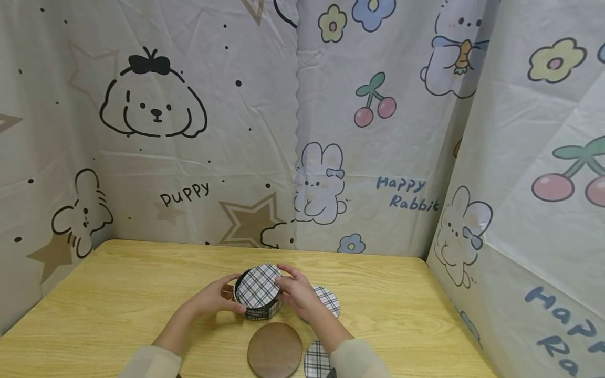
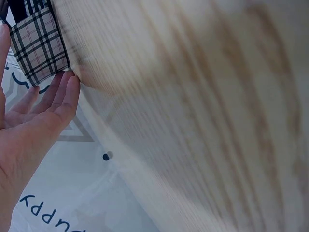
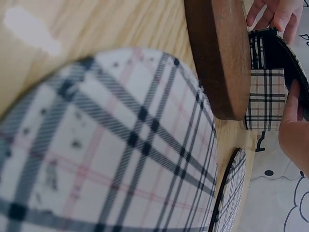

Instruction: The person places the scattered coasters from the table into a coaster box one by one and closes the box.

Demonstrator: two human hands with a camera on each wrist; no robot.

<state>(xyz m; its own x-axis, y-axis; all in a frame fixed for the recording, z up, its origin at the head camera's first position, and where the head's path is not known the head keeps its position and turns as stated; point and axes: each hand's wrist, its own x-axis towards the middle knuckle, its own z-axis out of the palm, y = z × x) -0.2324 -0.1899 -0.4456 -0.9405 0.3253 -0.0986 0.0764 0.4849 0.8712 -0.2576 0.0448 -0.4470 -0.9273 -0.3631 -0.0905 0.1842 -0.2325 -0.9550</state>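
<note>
A round plaid coaster (image 1: 258, 285) is tilted over the opening of a plaid-sided coaster holder (image 1: 261, 314). My right hand (image 1: 296, 290) pinches the coaster by its right edge. On the left side, my left hand (image 1: 216, 296) grips the holder, thumb at the front and fingers behind. The left wrist view shows my left hand's fingertips against the holder's plaid wall (image 2: 41, 46). From the right wrist, the coaster's dark underside (image 3: 288, 50) faces the holder's black inside. How many coasters are in the holder is hidden.
A brown round wooden disc (image 1: 274, 350) lies on the wood-grain table (image 1: 142, 294) in front of the holder. Two plaid coasters lie on the right: one (image 1: 328, 301) behind my right forearm, another (image 1: 315, 361) near the front. Printed cloth (image 1: 246, 131) hangs behind the table.
</note>
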